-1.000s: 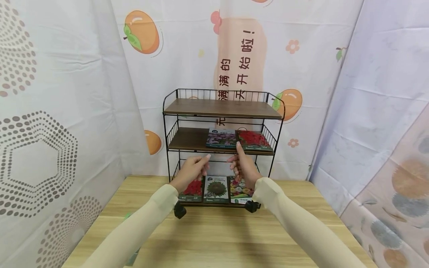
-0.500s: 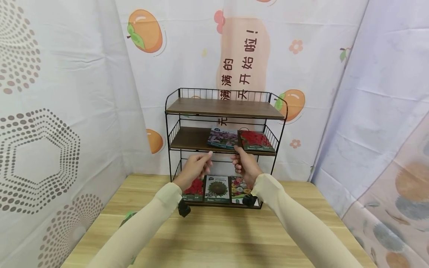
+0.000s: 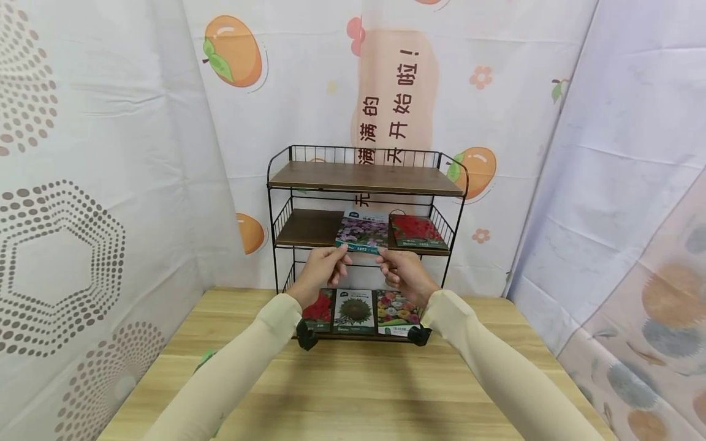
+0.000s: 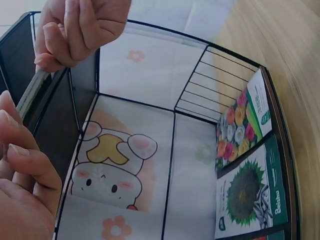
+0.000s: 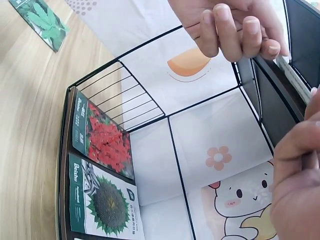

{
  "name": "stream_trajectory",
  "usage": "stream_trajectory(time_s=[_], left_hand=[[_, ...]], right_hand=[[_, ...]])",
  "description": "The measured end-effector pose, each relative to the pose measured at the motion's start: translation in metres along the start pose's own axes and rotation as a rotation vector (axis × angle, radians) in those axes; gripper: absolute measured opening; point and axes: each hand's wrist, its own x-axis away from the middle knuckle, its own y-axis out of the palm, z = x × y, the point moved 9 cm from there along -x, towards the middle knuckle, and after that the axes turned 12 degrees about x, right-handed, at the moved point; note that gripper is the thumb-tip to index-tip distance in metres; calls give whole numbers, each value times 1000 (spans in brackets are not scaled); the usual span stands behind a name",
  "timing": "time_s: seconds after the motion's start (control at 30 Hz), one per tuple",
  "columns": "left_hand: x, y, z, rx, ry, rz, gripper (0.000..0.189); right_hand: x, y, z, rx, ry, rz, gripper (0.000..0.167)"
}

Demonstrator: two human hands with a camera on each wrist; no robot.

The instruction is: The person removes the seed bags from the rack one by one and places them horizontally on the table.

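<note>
On the middle shelf (image 3: 306, 228) of a black wire rack, a purple-flower seed packet (image 3: 362, 231) lies with its front edge jutting slightly past the shelf front. My left hand (image 3: 321, 269) pinches its front left corner between thumb and fingers. At the front right corner, my right hand (image 3: 409, 272) pinches it the same way. Both wrist views show the packet only as a thin pale edge between the hands. Right of it lies a red-flower seed packet (image 3: 417, 229), untouched.
The bottom shelf bears a red-flower packet (image 3: 318, 311), a sunflower packet (image 3: 354, 311) and a mixed-flower packet (image 3: 397, 312). Above is the rack's top board (image 3: 366, 176). A green leaf packet (image 5: 42, 20) lies on the wooden table (image 3: 353, 392) at the left, partly behind my left sleeve.
My right hand has come down onto the packet's right corner, and my left hand has taken the left corner. The purple-flower packet has been tilted, then straightened and drawn forward.
</note>
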Motion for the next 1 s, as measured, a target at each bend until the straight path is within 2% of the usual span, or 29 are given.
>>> stream_trajectory(time_s=[0.23,0.47,0.6,0.73,0.9,1.0], left_hand=[[-3,-6,0,33,-37,40,43],[-2,-1,-4,-17,-82,-10,41],[-3,1,-4,23,-76,-43,39],[-2,1,-2,55,-74,-46,36],[5,4,1,17,-90,-46,37],[10,4,1,-2,-85,-56,37]], right_hand=[[1,4,-1,85,-28,-56,32],[2,6,1,100,-10,-85,37],[3,3,3,91,7,-75,36],[7,2,2,48,-1,-57,34],[11,0,-3,17,-52,-6,37],[12,2,-3,17,-45,3,38]])
